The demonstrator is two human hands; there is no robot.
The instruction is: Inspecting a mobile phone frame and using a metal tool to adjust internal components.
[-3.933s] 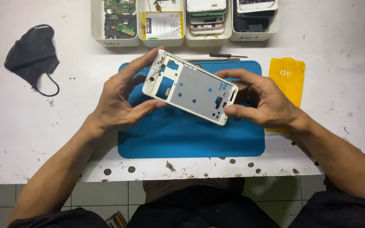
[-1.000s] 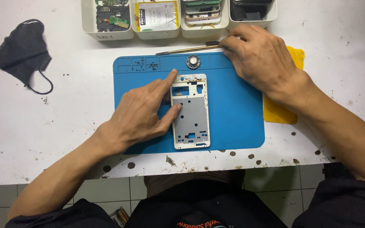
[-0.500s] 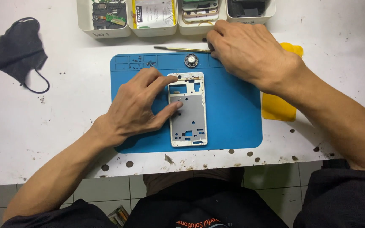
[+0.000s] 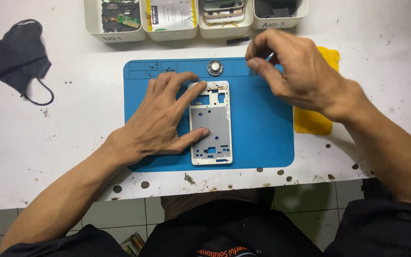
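Pressing flat with spread fingers, the left hand [image 4: 160, 121] pins the white phone mid-frame [image 4: 210, 123] on the blue work mat [image 4: 262, 128] at frame centre, while the right hand [image 4: 296, 71], upper right, pinches a thin screwdriver [image 4: 268, 57] between closed fingertips.

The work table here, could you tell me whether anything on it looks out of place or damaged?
Mostly tidy. The white table is stained with dark spots along its front edge, and a black face mask lies crumpled at the far left. The phone frame lies straight on the blue mat.
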